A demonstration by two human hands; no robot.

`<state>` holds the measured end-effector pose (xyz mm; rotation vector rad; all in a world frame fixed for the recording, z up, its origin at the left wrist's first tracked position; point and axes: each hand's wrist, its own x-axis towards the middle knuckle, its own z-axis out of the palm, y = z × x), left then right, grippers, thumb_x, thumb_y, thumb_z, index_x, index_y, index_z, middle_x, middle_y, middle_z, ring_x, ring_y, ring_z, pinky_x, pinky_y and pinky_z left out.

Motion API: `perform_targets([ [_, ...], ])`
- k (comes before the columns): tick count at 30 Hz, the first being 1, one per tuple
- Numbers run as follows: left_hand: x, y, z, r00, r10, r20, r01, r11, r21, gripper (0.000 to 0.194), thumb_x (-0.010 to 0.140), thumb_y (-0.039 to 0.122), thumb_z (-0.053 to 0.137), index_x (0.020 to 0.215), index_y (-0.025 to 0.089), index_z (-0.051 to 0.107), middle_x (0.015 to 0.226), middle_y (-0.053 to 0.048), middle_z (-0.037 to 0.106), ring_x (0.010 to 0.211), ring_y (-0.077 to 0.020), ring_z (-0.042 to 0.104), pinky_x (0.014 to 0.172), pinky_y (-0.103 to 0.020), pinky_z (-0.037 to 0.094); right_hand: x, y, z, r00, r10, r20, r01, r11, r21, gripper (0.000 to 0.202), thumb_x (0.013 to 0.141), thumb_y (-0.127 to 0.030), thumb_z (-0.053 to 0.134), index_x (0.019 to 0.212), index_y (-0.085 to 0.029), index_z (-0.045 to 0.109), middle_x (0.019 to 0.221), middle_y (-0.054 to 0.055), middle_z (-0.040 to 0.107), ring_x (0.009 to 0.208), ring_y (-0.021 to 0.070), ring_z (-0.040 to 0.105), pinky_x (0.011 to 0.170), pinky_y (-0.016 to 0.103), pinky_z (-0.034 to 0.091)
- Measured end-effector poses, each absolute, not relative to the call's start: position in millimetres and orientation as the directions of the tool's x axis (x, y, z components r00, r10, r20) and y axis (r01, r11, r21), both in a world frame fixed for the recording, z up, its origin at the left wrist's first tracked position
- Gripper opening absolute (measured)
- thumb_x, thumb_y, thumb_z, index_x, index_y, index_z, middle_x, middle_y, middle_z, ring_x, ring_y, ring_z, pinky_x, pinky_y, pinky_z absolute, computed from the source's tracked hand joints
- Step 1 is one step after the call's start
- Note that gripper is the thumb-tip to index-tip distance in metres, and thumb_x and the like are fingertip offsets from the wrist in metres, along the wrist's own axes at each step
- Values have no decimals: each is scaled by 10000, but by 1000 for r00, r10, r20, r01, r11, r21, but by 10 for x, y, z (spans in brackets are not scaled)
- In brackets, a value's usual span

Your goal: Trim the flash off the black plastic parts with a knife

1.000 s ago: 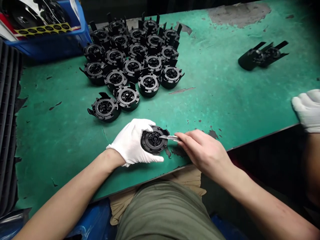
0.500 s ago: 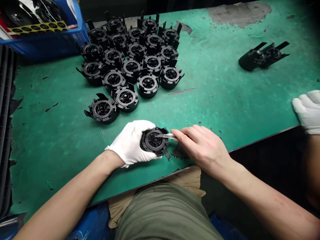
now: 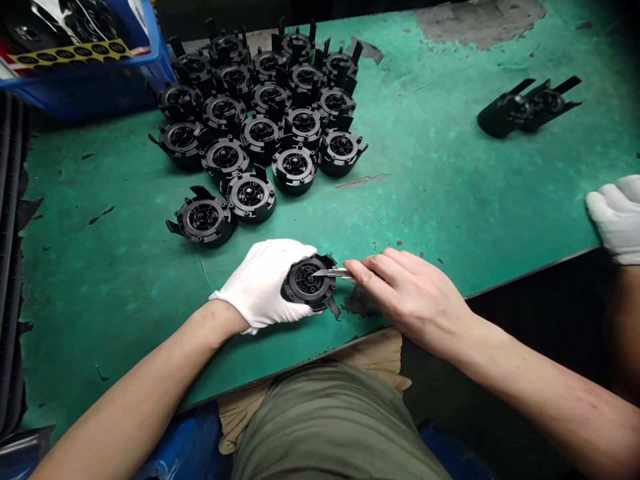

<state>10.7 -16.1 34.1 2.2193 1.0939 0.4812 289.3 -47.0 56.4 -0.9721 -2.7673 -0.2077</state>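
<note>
My left hand [image 3: 267, 283], in a white glove, is wrapped round a round black plastic part [image 3: 311, 293] with short tabs on its rim. Its ribbed face tilts up toward me, above the table near the front edge. Bare, my right hand [image 3: 407, 290] pinches a craft knife [image 3: 333, 273] with a pointed metal blade. The blade lies across the part's face, with its tip by the centre; whether it touches I cannot tell. My right palm hides most of the knife's handle.
Many similar black parts [image 3: 250, 193] stand grouped on the green table [image 3: 425, 200]. A blue bin [image 3: 100, 90] holds packaging at the back left; dark stacked trays [image 3: 11, 267] line the left edge. Two black parts [image 3: 505, 113] lie at the right. Another person's gloved hand [image 3: 617, 217] rests at the right edge.
The knife tip has shifted very slightly over the face of the part. Both hands keep nearly the same place and grip; the view has moved a little.
</note>
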Motion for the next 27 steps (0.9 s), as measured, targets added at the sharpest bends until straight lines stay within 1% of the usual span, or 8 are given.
perform_targets([
  [7, 124, -153, 359, 609, 792, 50, 582, -488, 650, 395, 759, 537, 884, 948, 248, 692, 886, -21, 741, 853, -262, 721, 794, -366, 511, 2889, -518, 617, -773, 591, 231, 623, 775, 105, 224, 1064, -59, 557, 1272, -56, 642, 890, 96, 701, 759, 220, 506, 690, 375, 429],
  [9, 108, -158, 338, 618, 785, 49, 571, -491, 658, 391, 766, 531, 889, 972, 248, 714, 902, -21, 758, 866, -259, 734, 816, -370, 530, 2884, -536, 631, -775, 589, 231, 622, 775, 112, 244, 1053, -40, 550, 1281, -44, 637, 894, 105, 702, 758, 223, 518, 694, 379, 436],
  [13, 42, -184, 223, 586, 804, 101, 568, -497, 656, 615, 694, 621, 940, 1134, 233, 755, 1148, -80, 806, 1095, -317, 760, 1000, -432, 563, 2870, -570, 667, -770, 593, 234, 629, 767, 127, 282, 1047, -10, 510, 1288, -76, 641, 876, 90, 694, 744, 214, 518, 686, 363, 431],
  [15, 13, -198, 169, 569, 815, 108, 588, -496, 639, 690, 665, 666, 947, 1165, 228, 763, 1203, -100, 802, 1155, -339, 748, 1044, -464, 560, 2862, -591, 686, -769, 598, 226, 632, 763, 135, 290, 1047, -8, 499, 1285, -80, 649, 868, 88, 689, 747, 217, 519, 690, 362, 437],
  [19, -5, -219, 138, 553, 824, 121, 610, -500, 615, 746, 634, 693, 960, 1178, 219, 774, 1185, -106, 800, 1131, -339, 747, 1029, -479, 569, 2837, -652, 711, -777, 602, 186, 628, 763, 153, 286, 1030, -16, 535, 1285, -16, 663, 870, 104, 682, 759, 233, 521, 698, 384, 445],
  [21, 2, -230, 150, 543, 829, 136, 620, -504, 601, 776, 608, 711, 969, 1175, 216, 783, 1156, -109, 794, 1109, -339, 745, 1004, -479, 574, 2817, -696, 713, -773, 612, 169, 634, 756, 164, 285, 1022, -35, 571, 1286, -10, 674, 853, 95, 661, 760, 236, 516, 696, 388, 432],
  [25, 31, -252, 183, 554, 826, 109, 656, -513, 554, 713, 596, 779, 939, 1046, 240, 814, 993, -90, 771, 982, -328, 732, 888, -469, 574, 2786, -791, 689, -754, 639, 151, 656, 734, 175, 291, 1015, -42, 588, 1288, -21, 688, 837, 77, 630, 755, 230, 509, 709, 384, 419],
  [27, 50, -257, 204, 543, 833, 101, 686, -510, 519, 717, 582, 802, 928, 992, 225, 818, 945, -99, 754, 943, -332, 721, 850, -464, 569, 2790, -810, 665, -743, 650, 160, 669, 729, 147, 285, 1018, -43, 590, 1287, -26, 683, 842, 75, 635, 756, 226, 515, 716, 379, 424],
])
